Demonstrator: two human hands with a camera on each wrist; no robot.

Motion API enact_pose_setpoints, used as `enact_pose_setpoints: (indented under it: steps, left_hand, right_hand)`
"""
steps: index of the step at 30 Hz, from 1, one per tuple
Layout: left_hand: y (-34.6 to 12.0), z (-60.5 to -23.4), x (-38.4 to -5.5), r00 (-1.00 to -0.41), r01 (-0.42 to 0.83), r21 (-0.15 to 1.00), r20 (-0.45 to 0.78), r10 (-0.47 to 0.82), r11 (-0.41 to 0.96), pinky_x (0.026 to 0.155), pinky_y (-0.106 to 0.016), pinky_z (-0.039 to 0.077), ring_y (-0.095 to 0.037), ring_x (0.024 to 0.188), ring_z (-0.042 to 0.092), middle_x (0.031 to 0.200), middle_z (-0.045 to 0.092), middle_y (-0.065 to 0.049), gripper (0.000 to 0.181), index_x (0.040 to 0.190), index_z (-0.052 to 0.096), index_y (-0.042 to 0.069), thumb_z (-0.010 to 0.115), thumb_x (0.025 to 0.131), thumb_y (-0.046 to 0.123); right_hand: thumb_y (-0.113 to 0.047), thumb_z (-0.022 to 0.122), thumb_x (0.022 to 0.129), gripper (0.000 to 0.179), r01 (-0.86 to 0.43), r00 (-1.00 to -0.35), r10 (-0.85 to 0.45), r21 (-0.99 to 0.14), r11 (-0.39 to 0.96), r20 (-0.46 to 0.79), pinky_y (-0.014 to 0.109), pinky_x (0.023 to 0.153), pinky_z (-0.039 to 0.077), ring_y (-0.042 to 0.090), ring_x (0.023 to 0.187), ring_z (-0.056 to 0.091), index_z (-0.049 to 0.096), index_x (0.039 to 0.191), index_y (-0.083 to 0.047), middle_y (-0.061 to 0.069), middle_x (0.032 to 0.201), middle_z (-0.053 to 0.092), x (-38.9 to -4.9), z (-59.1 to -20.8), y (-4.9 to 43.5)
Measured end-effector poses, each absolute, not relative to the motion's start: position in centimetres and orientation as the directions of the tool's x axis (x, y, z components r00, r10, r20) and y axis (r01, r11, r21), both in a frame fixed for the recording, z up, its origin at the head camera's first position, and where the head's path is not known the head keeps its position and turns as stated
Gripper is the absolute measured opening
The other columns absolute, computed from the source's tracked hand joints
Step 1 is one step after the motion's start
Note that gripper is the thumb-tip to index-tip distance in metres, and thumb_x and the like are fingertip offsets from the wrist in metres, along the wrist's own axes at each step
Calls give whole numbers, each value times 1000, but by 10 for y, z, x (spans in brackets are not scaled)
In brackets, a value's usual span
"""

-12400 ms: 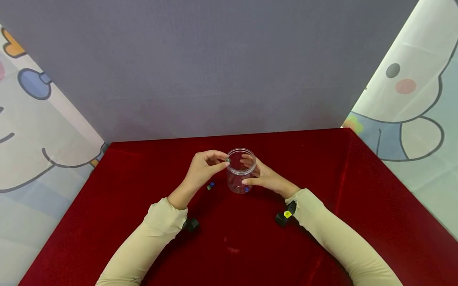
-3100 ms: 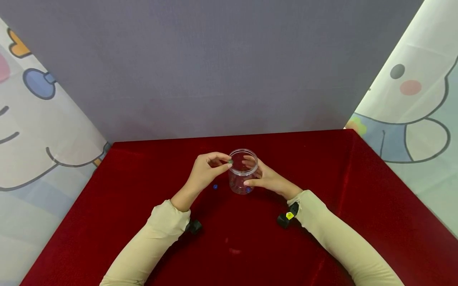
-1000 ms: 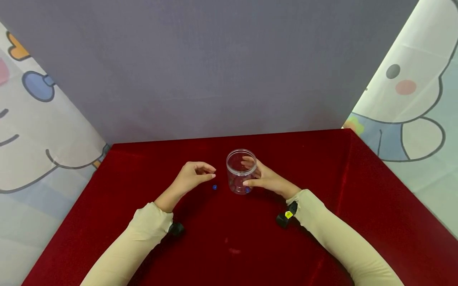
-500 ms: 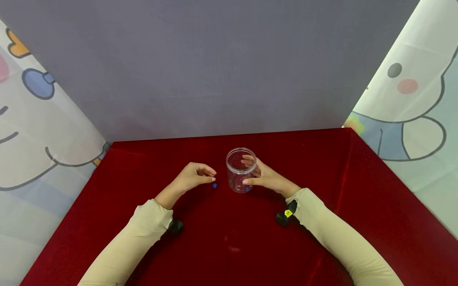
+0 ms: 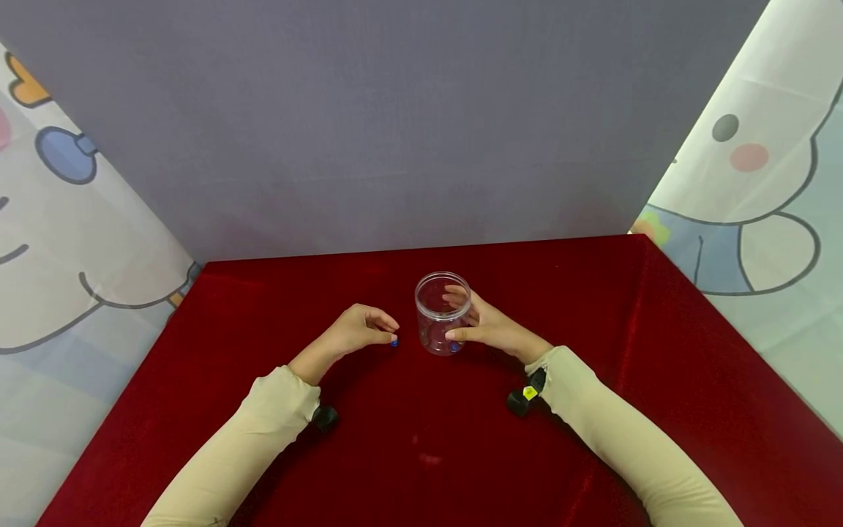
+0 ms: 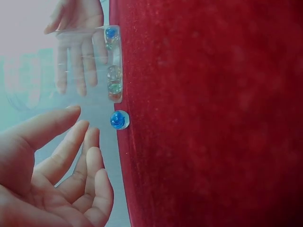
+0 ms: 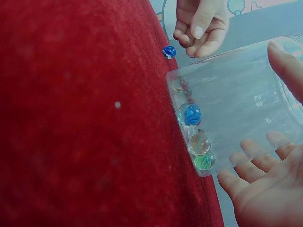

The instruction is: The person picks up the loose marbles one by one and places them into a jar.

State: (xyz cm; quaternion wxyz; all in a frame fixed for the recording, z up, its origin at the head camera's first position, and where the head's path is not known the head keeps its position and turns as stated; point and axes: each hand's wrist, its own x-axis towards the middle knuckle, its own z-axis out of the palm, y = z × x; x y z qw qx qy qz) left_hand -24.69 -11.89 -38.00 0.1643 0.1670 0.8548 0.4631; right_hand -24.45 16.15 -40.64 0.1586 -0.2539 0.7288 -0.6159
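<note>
A lone blue swirled glass marble [image 6: 118, 120] lies on the red cloth to the left of a clear, open-topped jar [image 5: 431, 333]. My left hand [image 5: 356, 331] is low beside this marble, thumb and fingers apart; in the left wrist view a gap shows between the fingertips and the marble. My right hand [image 5: 494, 327] holds the upright jar from the right, thumb on the near side and fingers round the far side. Several marbles sit on the jar's bottom, among them a blue marble [image 7: 191, 115] and a green marble [image 7: 205, 161].
Red velvet cloth [image 5: 421, 424] covers the table. A grey wall [image 5: 421, 146] stands behind its far edge, with cartoon-printed sheets [image 5: 757, 183] on both sides. Each wrist carries a small black camera [image 5: 325, 418] under the sleeve cuff.
Three seconds ago the left hand pinched a green marble at the jar's rim. It has since moved left and down to the blue marble, without the green one. The right hand stays on the jar.
</note>
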Motion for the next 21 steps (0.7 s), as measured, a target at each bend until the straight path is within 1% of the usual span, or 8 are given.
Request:
enact_pose_setpoints:
  steps: [7,10,14,21]
  left_hand:
    - [-119,-384,-250,-880,144,831,-142,454,538,77,-31,52,-23,92,61,98,68,-14,20,98,69,-4,73,80,3]
    - [-119,-384,-251,-881,138,827,-149,449,545,78,-32,52,-23,92,62,98,69,-14,20,98,69,-4,73,80,2]
    - [-119,-383,-251,-884,118,814,-176,434,569,77,-32,52,-21,90,62,96,69,-13,19,97,70,-3,74,79,3]
    - [-118,-384,-254,-879,111,783,-210,428,612,74,-31,51,-20,87,61,92,68,-10,17,94,71,-1,74,79,6]
  right_hand:
    - [-17,72,83,87,-176,-821,-566,-978,116,81,51,112,14,28,142,18,16,149,-6,19,153,20,-243,-406,161]
    - [-18,72,84,86,-176,-821,-565,-977,118,79,51,113,14,27,142,18,17,149,-9,18,154,20,-243,-406,162]
    - [-17,71,84,83,-174,-820,-568,-977,122,76,51,113,14,27,142,18,18,148,-12,17,154,20,-242,-406,161]
    - [-13,70,85,83,-170,-822,-565,-978,118,75,50,113,15,27,142,18,17,149,-10,17,154,20,-242,-405,161]
